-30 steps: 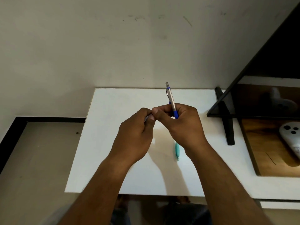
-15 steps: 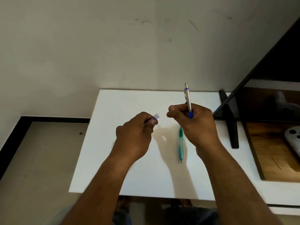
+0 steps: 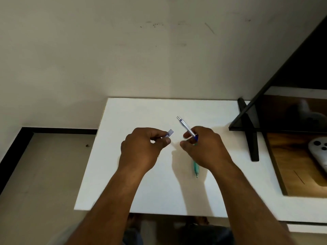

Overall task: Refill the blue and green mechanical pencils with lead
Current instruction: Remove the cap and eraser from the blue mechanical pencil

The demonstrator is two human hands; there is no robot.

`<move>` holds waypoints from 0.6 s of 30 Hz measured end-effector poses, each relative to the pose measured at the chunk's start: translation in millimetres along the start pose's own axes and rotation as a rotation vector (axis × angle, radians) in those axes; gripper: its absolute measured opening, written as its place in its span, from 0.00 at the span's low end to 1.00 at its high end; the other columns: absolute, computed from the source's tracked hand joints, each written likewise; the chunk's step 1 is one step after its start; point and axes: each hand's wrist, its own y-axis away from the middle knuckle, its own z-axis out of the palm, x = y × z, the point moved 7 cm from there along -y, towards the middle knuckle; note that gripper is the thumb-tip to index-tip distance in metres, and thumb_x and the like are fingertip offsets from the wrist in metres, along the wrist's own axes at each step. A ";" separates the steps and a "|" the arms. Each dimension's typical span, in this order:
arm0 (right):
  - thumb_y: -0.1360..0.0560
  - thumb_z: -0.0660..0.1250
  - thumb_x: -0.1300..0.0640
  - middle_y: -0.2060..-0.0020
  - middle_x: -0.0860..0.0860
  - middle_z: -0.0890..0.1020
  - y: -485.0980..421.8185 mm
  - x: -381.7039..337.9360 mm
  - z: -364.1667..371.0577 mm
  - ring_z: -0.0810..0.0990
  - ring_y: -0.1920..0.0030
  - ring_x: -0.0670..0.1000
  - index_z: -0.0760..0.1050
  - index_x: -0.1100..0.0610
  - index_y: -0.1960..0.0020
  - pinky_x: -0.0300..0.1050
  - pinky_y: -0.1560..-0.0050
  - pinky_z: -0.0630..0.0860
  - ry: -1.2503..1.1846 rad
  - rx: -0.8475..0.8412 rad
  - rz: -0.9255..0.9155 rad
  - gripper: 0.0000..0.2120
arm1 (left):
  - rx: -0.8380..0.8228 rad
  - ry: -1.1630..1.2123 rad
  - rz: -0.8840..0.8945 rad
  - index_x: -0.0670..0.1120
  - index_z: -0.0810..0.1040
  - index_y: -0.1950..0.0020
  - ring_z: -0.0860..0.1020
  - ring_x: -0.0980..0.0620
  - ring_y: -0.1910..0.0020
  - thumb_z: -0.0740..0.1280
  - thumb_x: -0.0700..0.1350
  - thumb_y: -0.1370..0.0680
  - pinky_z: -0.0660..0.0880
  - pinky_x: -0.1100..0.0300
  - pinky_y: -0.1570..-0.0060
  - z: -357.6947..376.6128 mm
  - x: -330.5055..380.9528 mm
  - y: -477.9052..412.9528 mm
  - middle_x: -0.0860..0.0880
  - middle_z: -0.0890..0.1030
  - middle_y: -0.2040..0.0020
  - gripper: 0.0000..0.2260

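My right hand (image 3: pixel 205 149) grips the blue mechanical pencil (image 3: pixel 185 126), a silver barrel with blue trim, tilted so its push-button end points up and to the left. My left hand (image 3: pixel 141 149) pinches a small pale lead case (image 3: pixel 169 134) between thumb and fingers; the case sticks out toward the pencil, a short gap apart. The green mechanical pencil (image 3: pixel 196 169) lies on the white table (image 3: pixel 134 183), its upper part hidden under my right hand, its tip pointing toward me.
A black monitor with its stand foot (image 3: pixel 251 138) occupies the table's right side. A white game controller (image 3: pixel 318 152) rests on a wooden surface at the far right. The wall stands behind the table, floor to the left.
My hands have parted. The blue pencil has tilted from near upright to leaning left. The lead case shows further out of my left hand's fingers.
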 end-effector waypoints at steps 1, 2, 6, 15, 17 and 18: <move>0.23 0.76 0.46 0.55 0.43 0.84 0.8 1.8 4.6 0.83 0.54 0.48 0.82 0.45 0.49 0.48 0.50 0.83 0.073 -0.018 0.015 0.06 | 0.005 0.006 -0.001 0.59 0.90 0.48 0.85 0.54 0.50 0.77 0.55 0.22 0.80 0.49 0.41 -0.4 -0.8 -0.3 0.61 0.88 0.54 0.05; 0.23 0.76 0.46 0.55 0.44 0.85 1.9 3.1 8.9 0.84 0.54 0.50 0.82 0.46 0.50 0.51 0.48 0.85 0.127 -0.031 0.030 0.06 | 0.009 0.013 -0.001 0.59 0.90 0.48 0.85 0.55 0.50 0.77 0.55 0.22 0.81 0.53 0.43 -0.6 -1.5 -0.4 0.61 0.88 0.53 0.05; 0.25 0.75 0.43 0.54 0.46 0.85 5.7 3.1 22.2 0.85 0.53 0.53 0.82 0.47 0.50 0.51 0.50 0.85 0.275 -0.053 0.050 0.10 | 0.005 0.029 0.017 0.56 0.91 0.47 0.85 0.57 0.52 0.77 0.52 0.21 0.74 0.65 0.54 0.4 -3.1 -1.8 0.59 0.88 0.53 0.05; 0.25 0.73 0.34 0.51 0.44 0.84 2.5 5.3 23.8 0.84 0.51 0.51 0.79 0.45 0.45 0.48 0.50 0.83 0.303 -0.037 0.031 0.17 | -0.003 0.014 -0.045 0.52 0.83 0.48 0.85 0.54 0.53 0.66 0.49 0.14 0.72 0.66 0.59 3.6 -7.7 -5.5 0.57 0.85 0.53 0.07; 0.24 0.73 0.34 0.53 0.43 0.84 1.5 4.2 21.8 0.84 0.52 0.49 0.80 0.44 0.46 0.49 0.50 0.84 0.236 -0.025 0.021 0.16 | 0.007 0.013 -0.050 0.52 0.80 0.47 0.81 0.57 0.55 0.63 0.51 0.13 0.70 0.67 0.60 2.0 -7.4 -5.2 0.57 0.83 0.54 0.08; 0.23 0.72 0.34 0.55 0.42 0.83 1.2 2.4 21.1 0.83 0.54 0.48 0.80 0.45 0.48 0.48 0.51 0.83 0.191 -0.023 0.008 0.15 | 0.017 0.008 -0.048 0.53 0.78 0.46 0.80 0.59 0.56 0.62 0.52 0.12 0.69 0.69 0.61 0.4 -5.8 -4.6 0.58 0.81 0.54 0.08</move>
